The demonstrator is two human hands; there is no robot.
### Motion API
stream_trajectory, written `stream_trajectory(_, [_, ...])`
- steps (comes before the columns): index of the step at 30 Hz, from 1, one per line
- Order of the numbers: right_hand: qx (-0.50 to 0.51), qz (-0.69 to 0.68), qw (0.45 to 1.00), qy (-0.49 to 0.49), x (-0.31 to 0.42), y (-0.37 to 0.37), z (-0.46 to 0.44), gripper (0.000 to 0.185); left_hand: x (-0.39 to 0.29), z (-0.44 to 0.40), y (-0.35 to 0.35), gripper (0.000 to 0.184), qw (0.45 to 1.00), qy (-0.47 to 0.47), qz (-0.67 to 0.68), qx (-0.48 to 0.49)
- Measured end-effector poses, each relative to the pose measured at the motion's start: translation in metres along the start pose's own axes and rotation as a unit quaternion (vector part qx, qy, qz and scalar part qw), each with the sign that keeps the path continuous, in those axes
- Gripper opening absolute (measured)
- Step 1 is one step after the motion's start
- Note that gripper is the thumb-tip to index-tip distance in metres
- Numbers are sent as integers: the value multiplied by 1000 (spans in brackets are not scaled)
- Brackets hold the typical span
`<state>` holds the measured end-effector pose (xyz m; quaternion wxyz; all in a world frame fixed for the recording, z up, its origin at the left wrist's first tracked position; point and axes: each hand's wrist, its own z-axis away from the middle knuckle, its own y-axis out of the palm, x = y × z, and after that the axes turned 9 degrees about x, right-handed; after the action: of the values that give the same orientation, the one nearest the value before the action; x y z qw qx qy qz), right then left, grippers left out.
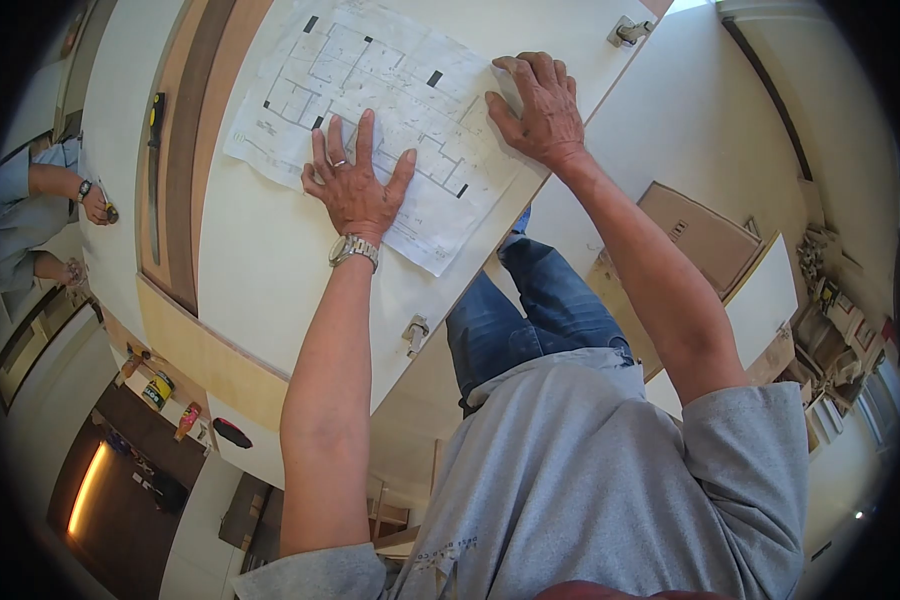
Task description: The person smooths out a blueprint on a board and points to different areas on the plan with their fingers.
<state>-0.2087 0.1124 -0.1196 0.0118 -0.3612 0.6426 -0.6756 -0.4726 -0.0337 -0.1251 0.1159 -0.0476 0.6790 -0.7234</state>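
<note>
A creased white paper floor plan (pixel 422 115), printed with dark lines and black blocks, lies spread on a white panel (pixel 258 250).

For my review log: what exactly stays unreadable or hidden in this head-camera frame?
All in the head view:
White paper floor plan with black lines: fine writing too small to read; parts hidden under the bare left hand and bare right hand; top cut off by the picture edge.
Silver metal wristwatch: too small to read the time.
Small yellow-and-black object at another person's hand: too small to identify.
</note>
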Motion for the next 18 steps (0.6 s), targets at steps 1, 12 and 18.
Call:
stream_trajectory(1, [0, 0, 1000, -1, 0, 0, 0, 51, 0, 0, 0, 87, 1000, 0, 0, -1])
stream_trajectory(12, [-9, 4, 1000, -17, -1, 1, 1, 52, 0, 0, -1, 87, 1000, 2, -5, 2])
stream_trajectory(18, [-4, 4, 1000, -11, -1, 1, 1, 52, 0, 0, -1, 88, 1000, 2, -3, 3])
